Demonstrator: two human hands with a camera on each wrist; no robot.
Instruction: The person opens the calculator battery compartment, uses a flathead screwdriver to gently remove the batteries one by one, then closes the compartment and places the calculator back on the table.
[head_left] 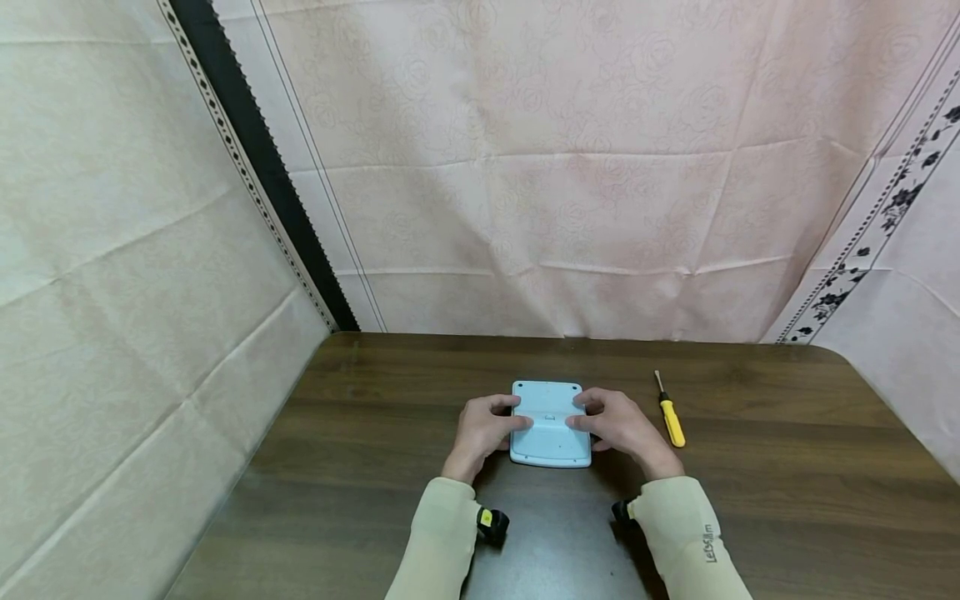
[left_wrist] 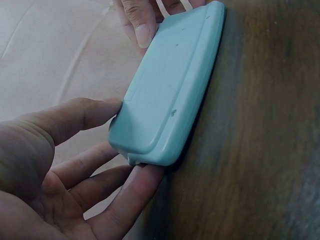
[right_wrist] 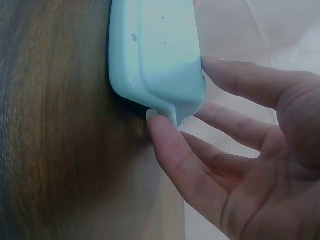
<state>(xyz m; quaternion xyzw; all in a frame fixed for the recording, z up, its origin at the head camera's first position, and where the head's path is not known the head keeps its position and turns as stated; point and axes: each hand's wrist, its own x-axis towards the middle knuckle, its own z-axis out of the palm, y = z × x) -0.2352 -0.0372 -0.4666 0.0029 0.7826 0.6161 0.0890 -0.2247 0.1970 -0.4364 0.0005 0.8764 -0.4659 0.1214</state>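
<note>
A light blue calculator-like device [head_left: 551, 442] lies back side up on the wooden table, its small latch and screw holes showing. At its left edge my left hand [head_left: 482, 429] grips it, with the thumb [left_wrist: 85, 115] on the upper face and fingers at the side and under the rim. My right hand [head_left: 621, 425] holds the opposite edge likewise; in the right wrist view a fingertip [right_wrist: 162, 127] touches the lower rim. The device's front is hidden. To the right of my right hand lies a screwdriver [head_left: 672, 425] with a yellow handle, its tip pointing away.
The brown wooden table [head_left: 360, 500] ends at a far edge with rounded corners. Pale patterned cloth [head_left: 585, 167] hangs behind it, and more cloth hangs at the left and right sides. Black wrist cameras [head_left: 492, 525] sit at both cuffs.
</note>
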